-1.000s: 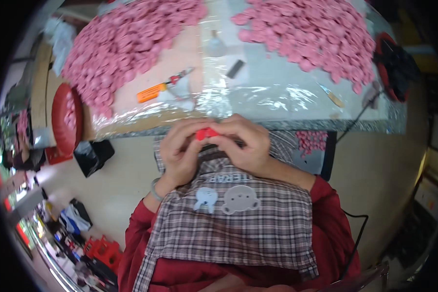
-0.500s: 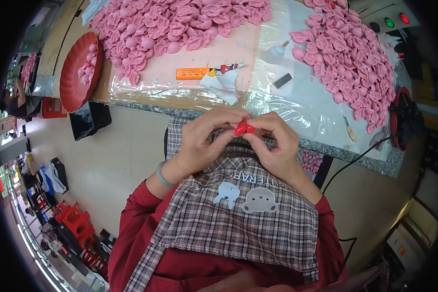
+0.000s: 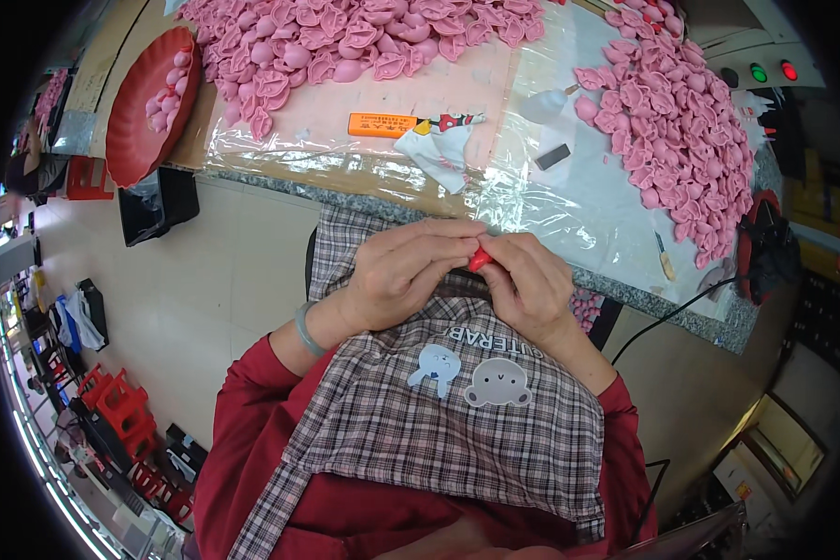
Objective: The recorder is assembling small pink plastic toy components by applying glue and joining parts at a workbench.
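Observation:
A small, shiny red rounded piece (image 3: 479,259) is pinched between the fingertips of both hands, just in front of the table's near edge. My left hand (image 3: 403,271) holds it from the left with fingers closed together. From the other side, my right hand (image 3: 530,280) grips it between thumb and forefinger. Most of the piece is hidden by the fingers. On the table beyond lie a big heap of hollow, pouch-shaped pink pieces (image 3: 364,42) and, to the right, a second heap of pink pieces (image 3: 677,140).
A red scalloped tray (image 3: 126,140) with a few pink pieces stands at the left. Nearer lie an orange box (image 3: 380,125), a printed white cloth (image 3: 439,154), a dark block (image 3: 552,157) and a white nozzle bottle (image 3: 543,105). A black cable (image 3: 677,317) hangs at the right.
The fingers have closed further over the red piece, so less of it shows. It looked like several red lobes before. The view has shifted slightly.

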A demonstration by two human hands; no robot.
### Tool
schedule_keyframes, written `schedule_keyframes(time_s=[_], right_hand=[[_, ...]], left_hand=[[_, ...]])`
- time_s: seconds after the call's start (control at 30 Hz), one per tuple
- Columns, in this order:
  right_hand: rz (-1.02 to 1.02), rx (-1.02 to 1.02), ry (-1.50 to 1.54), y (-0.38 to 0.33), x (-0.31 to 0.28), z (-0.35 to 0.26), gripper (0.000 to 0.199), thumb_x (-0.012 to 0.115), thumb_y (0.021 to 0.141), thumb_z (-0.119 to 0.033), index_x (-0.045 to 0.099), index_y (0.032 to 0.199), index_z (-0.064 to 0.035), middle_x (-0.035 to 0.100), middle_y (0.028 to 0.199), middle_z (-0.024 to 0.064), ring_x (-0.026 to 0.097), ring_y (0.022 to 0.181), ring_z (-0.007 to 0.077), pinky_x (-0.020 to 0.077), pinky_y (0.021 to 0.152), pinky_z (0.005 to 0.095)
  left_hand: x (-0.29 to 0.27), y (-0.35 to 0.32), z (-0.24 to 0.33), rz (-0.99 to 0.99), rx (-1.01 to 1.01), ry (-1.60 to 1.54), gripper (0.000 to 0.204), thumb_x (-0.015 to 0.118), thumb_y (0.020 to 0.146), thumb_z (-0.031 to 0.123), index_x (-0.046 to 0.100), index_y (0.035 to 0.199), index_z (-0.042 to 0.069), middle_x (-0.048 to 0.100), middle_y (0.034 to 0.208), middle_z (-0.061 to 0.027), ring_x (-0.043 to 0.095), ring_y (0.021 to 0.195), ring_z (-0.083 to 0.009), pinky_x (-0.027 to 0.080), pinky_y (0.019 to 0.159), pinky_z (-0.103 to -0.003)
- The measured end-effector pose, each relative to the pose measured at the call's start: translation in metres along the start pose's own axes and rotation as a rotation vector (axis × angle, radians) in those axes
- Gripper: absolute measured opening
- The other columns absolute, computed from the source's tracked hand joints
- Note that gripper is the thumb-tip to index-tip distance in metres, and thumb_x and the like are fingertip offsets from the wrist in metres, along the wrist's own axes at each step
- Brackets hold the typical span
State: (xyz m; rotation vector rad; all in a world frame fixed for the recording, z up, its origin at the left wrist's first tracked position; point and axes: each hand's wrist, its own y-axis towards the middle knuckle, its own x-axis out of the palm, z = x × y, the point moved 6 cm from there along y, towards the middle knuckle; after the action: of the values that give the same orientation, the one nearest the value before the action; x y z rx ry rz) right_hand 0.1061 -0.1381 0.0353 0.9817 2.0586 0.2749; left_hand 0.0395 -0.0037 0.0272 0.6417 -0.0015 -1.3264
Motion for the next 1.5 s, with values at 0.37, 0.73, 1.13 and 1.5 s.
schedule_keyframes(time_s=[0.37,0.73,1.13,1.5], right_hand=[[0.035,-0.026,-0.059,0.002,0.002,0.002,0.03,0.074,0.071,0.003,0.064,0.099,0.003,0.064,0.085,0.011,0.065,0.07,0.023,0.0528,0.058,0.0302],[0.017,0.123,0.213,0.007,-0.005,0.003,0.03,0.077,0.072,0.003,0.066,0.1,0.0021,0.068,0.087,0.0134,0.067,0.074,0.0212,0.0527,0.062,0.0276],[0.085,0.111,0.217,-0.002,-0.001,0.005,0.025,0.076,0.074,0.003,0.067,0.097,0.001,0.069,0.087,0.0129,0.066,0.073,0.02,0.0517,0.064,0.0259],[0.101,0.11,0.193,0.006,0.004,0.012,0.028,0.078,0.071,0.0,0.068,0.097,-0.0015,0.068,0.085,0.0116,0.066,0.07,0.0198,0.0522,0.059,0.0277]], left_hand=[[0.011,-0.006,-0.024,0.16,-0.441,-0.743,0.036,0.063,0.084,-0.007,0.058,0.12,-0.004,0.061,0.123,-0.0168,0.062,0.11,-0.0222,0.052,0.093,-0.032],[0.009,-0.007,-0.024,-0.031,-0.412,-0.74,0.047,0.063,0.089,0.002,0.047,0.132,-0.008,0.055,0.131,-0.0207,0.057,0.118,-0.0249,0.048,0.1,-0.037],[0.006,-0.005,-0.02,-0.054,-0.389,-0.619,0.046,0.065,0.087,0.001,0.049,0.129,-0.009,0.058,0.127,-0.0209,0.059,0.114,-0.024,0.051,0.097,-0.035],[0.014,-0.011,-0.035,0.075,-0.545,-0.951,0.046,0.061,0.087,-0.005,0.05,0.132,-0.005,0.057,0.13,-0.0163,0.057,0.118,-0.0205,0.047,0.102,-0.033]])
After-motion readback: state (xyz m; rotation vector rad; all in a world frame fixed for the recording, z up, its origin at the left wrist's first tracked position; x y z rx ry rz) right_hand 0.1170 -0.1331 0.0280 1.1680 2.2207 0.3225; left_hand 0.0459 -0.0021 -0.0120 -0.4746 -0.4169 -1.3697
